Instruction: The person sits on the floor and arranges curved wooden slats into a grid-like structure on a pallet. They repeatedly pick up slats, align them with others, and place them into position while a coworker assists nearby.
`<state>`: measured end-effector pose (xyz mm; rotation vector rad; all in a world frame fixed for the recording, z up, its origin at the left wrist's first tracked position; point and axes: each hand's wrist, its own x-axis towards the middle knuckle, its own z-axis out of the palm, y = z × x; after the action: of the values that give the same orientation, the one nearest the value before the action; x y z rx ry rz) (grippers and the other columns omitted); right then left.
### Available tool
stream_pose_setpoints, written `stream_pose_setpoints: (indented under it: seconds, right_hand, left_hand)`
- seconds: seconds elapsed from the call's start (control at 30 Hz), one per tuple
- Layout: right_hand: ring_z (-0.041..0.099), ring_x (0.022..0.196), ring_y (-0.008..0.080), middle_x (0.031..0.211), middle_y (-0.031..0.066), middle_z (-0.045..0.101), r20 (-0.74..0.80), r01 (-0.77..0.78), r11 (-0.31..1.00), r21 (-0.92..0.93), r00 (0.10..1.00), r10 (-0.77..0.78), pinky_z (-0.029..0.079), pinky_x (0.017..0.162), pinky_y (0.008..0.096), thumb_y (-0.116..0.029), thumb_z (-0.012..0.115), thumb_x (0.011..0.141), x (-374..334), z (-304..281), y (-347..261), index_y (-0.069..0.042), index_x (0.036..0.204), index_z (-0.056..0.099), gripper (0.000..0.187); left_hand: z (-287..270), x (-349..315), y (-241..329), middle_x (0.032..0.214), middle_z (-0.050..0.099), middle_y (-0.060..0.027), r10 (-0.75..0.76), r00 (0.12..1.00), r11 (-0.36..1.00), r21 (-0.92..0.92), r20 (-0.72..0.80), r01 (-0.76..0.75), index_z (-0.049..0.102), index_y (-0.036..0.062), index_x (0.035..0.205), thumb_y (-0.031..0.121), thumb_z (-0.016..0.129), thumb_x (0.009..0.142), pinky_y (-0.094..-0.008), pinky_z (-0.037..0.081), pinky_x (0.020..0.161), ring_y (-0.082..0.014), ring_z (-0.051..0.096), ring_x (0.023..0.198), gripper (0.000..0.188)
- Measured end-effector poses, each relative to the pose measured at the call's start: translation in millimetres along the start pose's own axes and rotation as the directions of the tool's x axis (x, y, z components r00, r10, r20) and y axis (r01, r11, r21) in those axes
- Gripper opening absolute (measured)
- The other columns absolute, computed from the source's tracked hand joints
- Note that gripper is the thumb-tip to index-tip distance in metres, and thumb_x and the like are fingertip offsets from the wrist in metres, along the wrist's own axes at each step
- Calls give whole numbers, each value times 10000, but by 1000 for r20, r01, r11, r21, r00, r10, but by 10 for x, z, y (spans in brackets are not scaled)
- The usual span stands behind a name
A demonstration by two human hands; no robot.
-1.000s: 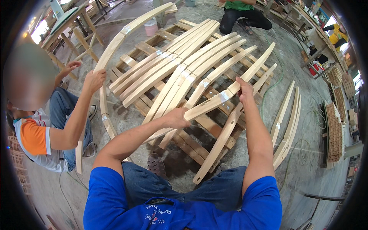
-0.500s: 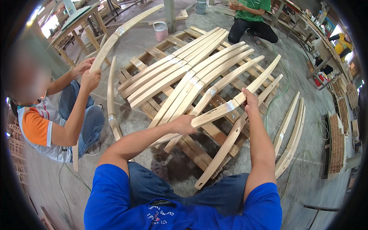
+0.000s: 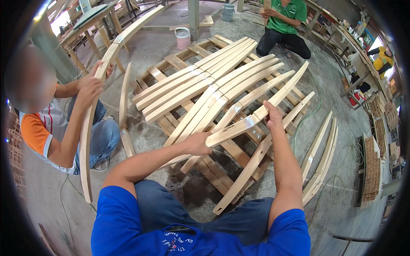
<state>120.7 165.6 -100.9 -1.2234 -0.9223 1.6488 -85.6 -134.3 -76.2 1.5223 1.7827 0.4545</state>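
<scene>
A long curved wooden piece [image 3: 230,131] lies across both my hands, slanting from my left knee up to the far right. My left hand [image 3: 200,144] wraps round its nearer part. Past a pale shiny patch at its joint, my right hand [image 3: 272,115] grips the edge, thumb on top. Several similar curved pieces [image 3: 213,91] rest side by side on a wooden pallet [image 3: 174,62] beyond my hands. Another curved piece with holes [image 3: 243,177] lies on the pallet below my right hand, its near end towards my knees.
At left, a crouching person [image 3: 64,123] holds another curved piece [image 3: 86,149]. A kneeling person in green [image 3: 284,25] is at the back. More curved pieces lie on the floor at right [image 3: 322,166]. A pink bucket [image 3: 183,39] stands beside a post [image 3: 193,19].
My hands and the held piece have shifted slightly left. The person at left has swung their curved piece more upright, its lower end now near the floor, and one of their hands has moved along it.
</scene>
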Motion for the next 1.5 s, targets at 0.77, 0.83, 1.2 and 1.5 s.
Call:
stream_pose_setpoints:
  seconds: [0.77,0.83,1.2,1.5]
  right_hand:
    - [707,868,203,988,106,703,403,-131,966,225,915,31,602,744,344,-106,818,844,-136,579,-140,37,1113,639,353]
    - [709,846,199,980,101,705,434,-152,970,191,899,55,605,742,343,-116,809,855,-146,572,-163,37,1099,647,331]
    - [688,706,142,911,64,719,411,-36,996,80,911,0,551,606,273,-176,795,875,-332,589,-239,-15,1055,675,269]
    - [686,755,163,921,42,715,341,17,999,-47,940,0,543,652,320,-231,814,875,-443,834,-149,-47,1060,679,294]
  left_hand:
    - [-170,-715,531,1147,723,-215,-199,944,978,-112,-264,175,615,-25,1317,171,742,773,-373,521,943,-275,686,1047,593]
    - [-181,-768,552,1157,719,-222,-208,932,978,-65,-296,198,618,-26,1312,175,750,775,-376,521,944,-279,687,1060,589]
    - [-125,-742,360,1133,723,-241,-162,954,986,-69,-253,149,607,-5,1329,279,742,806,-427,532,948,-384,695,1042,611]
    - [-203,-634,22,1090,722,-261,-129,968,958,-280,-217,65,627,-37,1266,211,748,815,-401,539,907,-323,704,1005,529]
